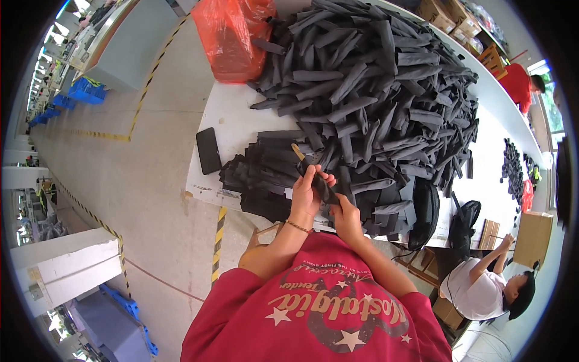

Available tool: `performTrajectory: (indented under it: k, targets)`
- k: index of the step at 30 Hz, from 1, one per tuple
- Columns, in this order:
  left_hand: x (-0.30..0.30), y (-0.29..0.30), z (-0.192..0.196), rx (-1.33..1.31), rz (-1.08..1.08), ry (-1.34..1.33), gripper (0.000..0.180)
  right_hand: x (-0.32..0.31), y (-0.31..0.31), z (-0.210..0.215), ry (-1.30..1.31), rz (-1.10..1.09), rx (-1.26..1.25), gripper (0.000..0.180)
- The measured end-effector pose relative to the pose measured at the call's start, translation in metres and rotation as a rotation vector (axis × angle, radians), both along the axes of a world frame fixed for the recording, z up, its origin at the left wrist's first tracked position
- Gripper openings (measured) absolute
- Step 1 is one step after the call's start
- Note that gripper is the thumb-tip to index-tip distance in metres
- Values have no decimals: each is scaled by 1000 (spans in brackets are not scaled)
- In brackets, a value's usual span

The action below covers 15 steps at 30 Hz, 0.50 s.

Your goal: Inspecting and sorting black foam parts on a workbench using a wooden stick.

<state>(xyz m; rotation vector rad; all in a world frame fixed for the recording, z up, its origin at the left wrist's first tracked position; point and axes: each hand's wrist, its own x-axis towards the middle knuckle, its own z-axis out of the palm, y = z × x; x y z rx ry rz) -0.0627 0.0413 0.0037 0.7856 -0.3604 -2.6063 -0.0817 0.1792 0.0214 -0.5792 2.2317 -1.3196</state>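
Between my two hands is a black fabric tube (325, 192), held above the table's near edge. My left hand (306, 196) is closed round its upper part, with fingers curled. At the lower end, my right hand (346, 218) pinches the cloth. A narrow tan tip (297, 151) juts out at the top of the piece; what it belongs to is hidden. Flat black fabric pieces (259, 166) lie in stacks to the left of my hands. Beyond them rises a large heap of dark grey fabric tubes (362, 78).
An orange-red plastic bag (232, 42) stands on the white table (232, 111) at the far left, with a black phone (208, 151) nearer me. To the right are a black bag (427, 211) and a seated person in white (479, 289). A person in red (517, 84) is farther back.
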Motion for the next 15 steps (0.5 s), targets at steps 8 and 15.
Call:
performTrajectory:
  k: [8,15]
  targets:
    - [-8,-39,-15,-66,141,-247,29,20,56,14,117,178,138,11]
    - [-10,-54,-21,-69,211,-218,31,40,120,72,211,323,436,13]
